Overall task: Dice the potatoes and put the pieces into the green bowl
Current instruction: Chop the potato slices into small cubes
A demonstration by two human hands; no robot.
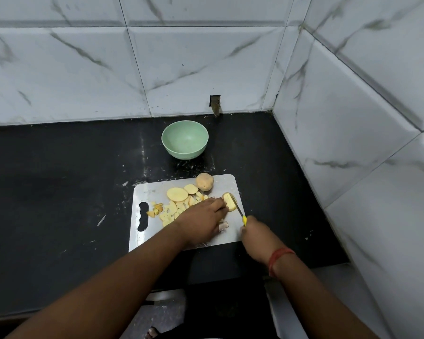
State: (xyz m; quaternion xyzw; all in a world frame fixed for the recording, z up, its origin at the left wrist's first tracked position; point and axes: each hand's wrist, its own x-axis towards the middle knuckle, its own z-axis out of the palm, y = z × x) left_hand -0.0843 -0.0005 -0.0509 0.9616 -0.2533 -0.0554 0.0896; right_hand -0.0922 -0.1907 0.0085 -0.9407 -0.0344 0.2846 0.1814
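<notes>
A steel cutting board (145, 192) lies on the black counter. On it, my left hand (201, 218) presses a stack of potato slices (229, 201) near the board's right edge. My right hand (257, 233) grips a yellow-handled knife (239, 210), whose blade rests across those slices. Round potato slices (177, 194) and a pile of small cut pieces (168, 212) lie left of my left hand. A whole unpeeled potato (205, 181) sits at the board's far edge. The green bowl (184, 139) stands beyond the board, with nothing in it.
The black counter (59, 192) meets white marble-pattern tiled walls at the back and on the right (353, 143). A small dark notch (215, 104) breaks the back wall behind the bowl. The counter's front edge runs beneath my forearms.
</notes>
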